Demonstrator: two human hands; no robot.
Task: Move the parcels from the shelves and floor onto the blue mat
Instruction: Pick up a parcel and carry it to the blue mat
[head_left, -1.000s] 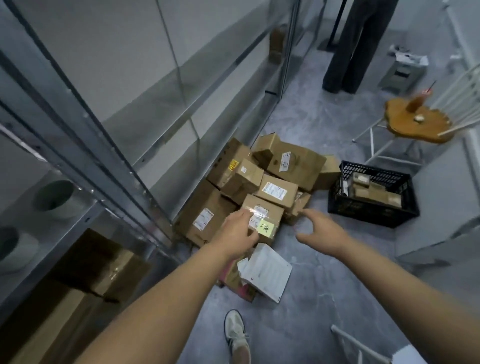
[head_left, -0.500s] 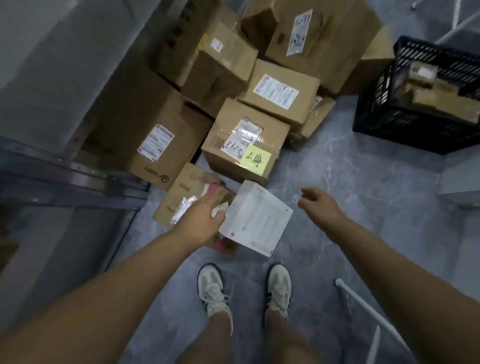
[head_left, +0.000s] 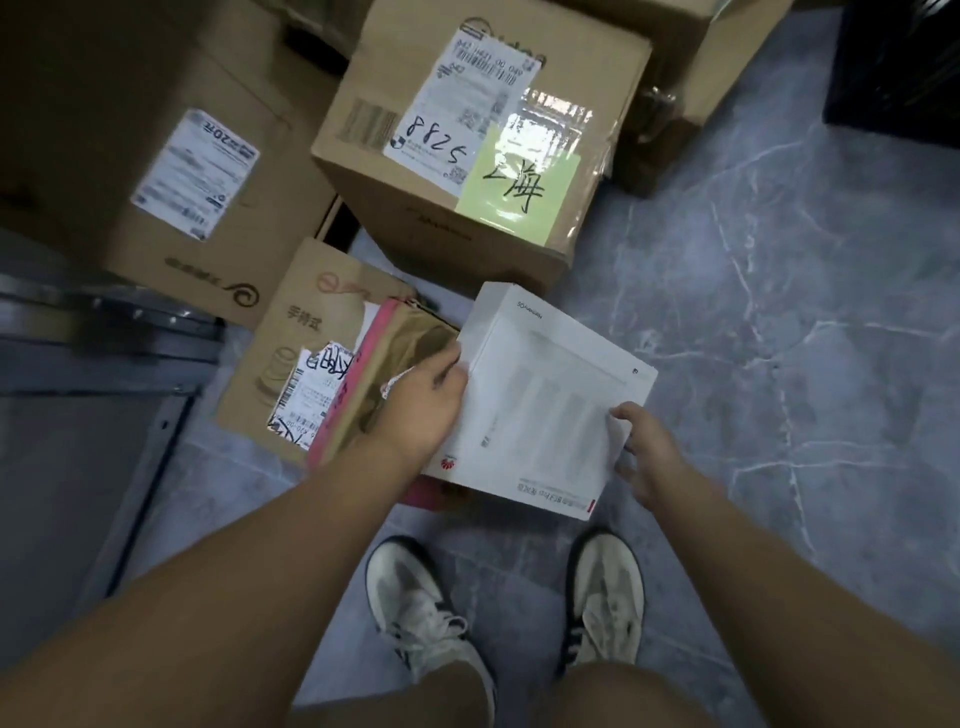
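Observation:
A flat white box lies tilted on top of a pink-edged parcel on the grey floor, just ahead of my shoes. My left hand grips the white box's left edge with its fingers curled onto it. My right hand holds the box's right edge near the lower corner. Behind it stands a cardboard box with a green note. A large cardboard box sits at the left, and a flat brown carton lies under the pink-edged parcel. No blue mat shows in this view.
A metal shelf frame runs along the left at floor level. A black crate's corner shows at the top right. More cardboard boxes are stacked at the back. Bare marbled floor spreads to the right.
I have bent lower and closer to the pile. My left hand slid onto the white box's left edge, and my right hand, empty before, closed on its right edge.

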